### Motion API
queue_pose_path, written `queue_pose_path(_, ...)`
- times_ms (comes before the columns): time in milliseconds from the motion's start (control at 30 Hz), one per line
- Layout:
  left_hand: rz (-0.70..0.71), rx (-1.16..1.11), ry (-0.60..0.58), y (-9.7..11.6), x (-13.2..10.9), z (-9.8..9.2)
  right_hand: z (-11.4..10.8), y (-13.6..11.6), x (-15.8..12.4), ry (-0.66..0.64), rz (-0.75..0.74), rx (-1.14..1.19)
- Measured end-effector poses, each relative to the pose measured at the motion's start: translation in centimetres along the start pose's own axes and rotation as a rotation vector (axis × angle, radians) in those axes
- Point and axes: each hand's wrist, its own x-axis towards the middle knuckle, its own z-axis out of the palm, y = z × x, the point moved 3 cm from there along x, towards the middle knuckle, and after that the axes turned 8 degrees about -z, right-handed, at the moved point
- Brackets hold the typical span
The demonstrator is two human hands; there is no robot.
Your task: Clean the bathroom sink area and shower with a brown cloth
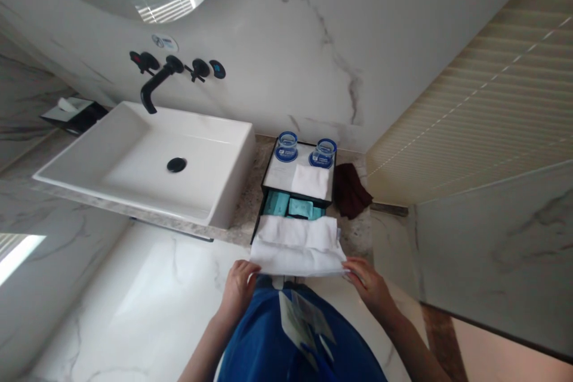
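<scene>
A white towel (298,248) lies spread at the front of the counter, over the open drawer of a black-edged amenity box (273,176). My left hand (242,280) pinches its near left corner, and my right hand (364,277) pinches the near right corner. The towel's near edge is stretched straight between them, just in front of my body. Behind it, teal packets (301,208) show inside the drawer; the towel hides the drawer's front. On the box top lie a folded white cloth (310,181) and two glasses on blue round coasters (286,154).
Left of the box stands a white rectangular basin (233,170) under a black wall tap (154,86). A dark brown cloth (351,191) lies right of the box. A tissue box (74,113) sits far left. Window blinds (483,83) rise on the right.
</scene>
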Motion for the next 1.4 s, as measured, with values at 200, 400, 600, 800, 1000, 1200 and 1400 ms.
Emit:
queue_pose_path(200,0.048,-0.028,0.059,0.3,0.7,-0.1,0.1,-0.1,0.5,-0.011,-0.038,0.005)
queue_pose_path(400,0.068,-0.023,0.085,0.0,0.3,-0.1,0.1,0.1,0.1,-0.006,-0.031,0.041)
queue_pose_path(600,0.073,-0.046,0.135,-0.2,0.3,0.0,-0.1,0.1,0.4,0.008,0.005,0.056)
queue_pose_path(800,0.056,0.001,0.111,1.2,3.7,-2.1,-0.4,0.6,2.8,0.029,0.142,0.099)
queue_pose_path(1000,-0.072,0.172,-0.107,3.1,12.1,-2.9,1.2,4.7,9.3,-0.026,0.4,0.125)
queue_pose_path(1200,-0.085,0.352,-0.266,4.1,16.9,-2.0,2.7,8.3,12.4,-0.066,0.478,0.091)
queue_pose_path(1400,-0.076,0.396,-0.333,3.6,15.2,-1.7,3.0,8.3,11.2,-0.063,0.517,0.123)
